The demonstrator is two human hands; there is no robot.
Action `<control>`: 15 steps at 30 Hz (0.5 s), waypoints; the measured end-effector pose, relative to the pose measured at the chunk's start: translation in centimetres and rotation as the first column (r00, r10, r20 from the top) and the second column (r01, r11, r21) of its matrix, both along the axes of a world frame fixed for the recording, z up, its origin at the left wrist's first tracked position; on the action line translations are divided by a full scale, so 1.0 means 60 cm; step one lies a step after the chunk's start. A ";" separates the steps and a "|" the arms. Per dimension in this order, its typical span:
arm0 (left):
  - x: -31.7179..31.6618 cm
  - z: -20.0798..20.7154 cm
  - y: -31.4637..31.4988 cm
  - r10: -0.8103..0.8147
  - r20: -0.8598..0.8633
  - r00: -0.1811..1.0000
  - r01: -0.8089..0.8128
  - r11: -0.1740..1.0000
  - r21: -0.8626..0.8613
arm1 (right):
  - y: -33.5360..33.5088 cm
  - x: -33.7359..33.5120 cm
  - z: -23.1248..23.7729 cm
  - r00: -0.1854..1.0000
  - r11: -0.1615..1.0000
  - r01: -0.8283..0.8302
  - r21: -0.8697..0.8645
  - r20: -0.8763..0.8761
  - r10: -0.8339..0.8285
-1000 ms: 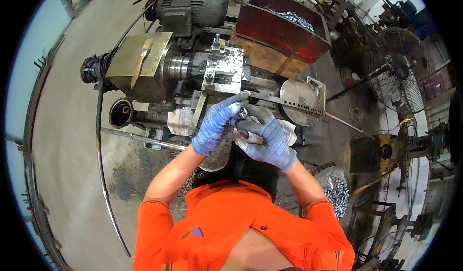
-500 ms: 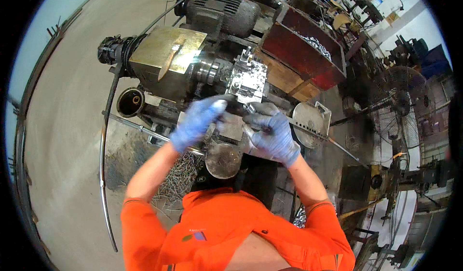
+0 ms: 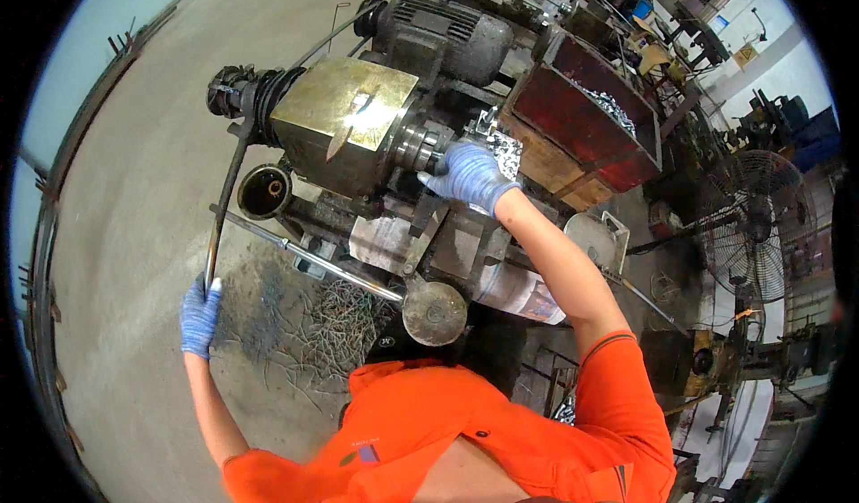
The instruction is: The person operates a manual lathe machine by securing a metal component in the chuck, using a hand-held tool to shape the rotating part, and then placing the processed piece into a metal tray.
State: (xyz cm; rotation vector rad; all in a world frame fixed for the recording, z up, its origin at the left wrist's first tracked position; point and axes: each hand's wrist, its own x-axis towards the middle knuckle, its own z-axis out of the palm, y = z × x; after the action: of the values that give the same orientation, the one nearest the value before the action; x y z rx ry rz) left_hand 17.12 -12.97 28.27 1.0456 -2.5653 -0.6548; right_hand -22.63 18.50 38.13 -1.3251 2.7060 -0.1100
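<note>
My left hand (image 3: 199,317), in a blue-grey knitted glove, is closed round the lower end of a long metal lever (image 3: 225,181) at the machine's left. In a matching glove, my right hand (image 3: 472,178) reaches to the spindle chuck (image 3: 419,148) of a small lathe-like machine. Its fingers curl in front of the chuck; what they hold, if anything, is hidden. Beyond that hand, partly covered, sits a chip-strewn metal tool block (image 3: 508,156). A wooden-handled tool (image 3: 339,140) lies on the bright plate (image 3: 376,87) atop the headstock.
A red bin (image 3: 582,114) with shiny metal parts stands behind on the right. An electric motor (image 3: 438,38) is at the back. A round metal pad (image 3: 434,313) sits before my body, with metal shavings (image 3: 340,328) on the floor beside it. A fan (image 3: 756,217) stands at right.
My left hand has swung down and left from the machine's front onto the lever. My right hand has moved up and slightly left to the chuck. The view has shifted a little.
</note>
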 end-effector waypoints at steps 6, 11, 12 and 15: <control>-0.045 0.011 0.031 0.096 -0.045 0.994 -0.074 0.933 0.351 | -0.002 -0.006 -0.006 0.996 0.999 0.024 -0.045 0.092 -0.020; -0.042 0.002 0.018 0.101 0.100 0.990 -0.120 0.971 0.205 | -0.001 -0.011 -0.012 0.994 0.999 -0.037 -0.023 0.099 0.039; -0.040 0.004 0.020 0.105 0.102 0.989 -0.123 0.972 0.199 | -0.003 -0.010 -0.007 0.994 1.000 -0.031 -0.002 0.107 0.031; -0.024 0.002 0.012 0.080 0.182 0.980 -0.096 0.992 0.081 | -0.009 -0.008 0.003 0.992 0.999 -0.042 0.031 0.120 0.038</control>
State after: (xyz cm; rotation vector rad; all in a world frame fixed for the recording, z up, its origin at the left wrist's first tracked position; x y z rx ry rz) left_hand 15.70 -12.25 28.37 1.2937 -2.6421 -0.6878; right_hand -23.13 17.98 38.32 -1.3178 2.5700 -0.1357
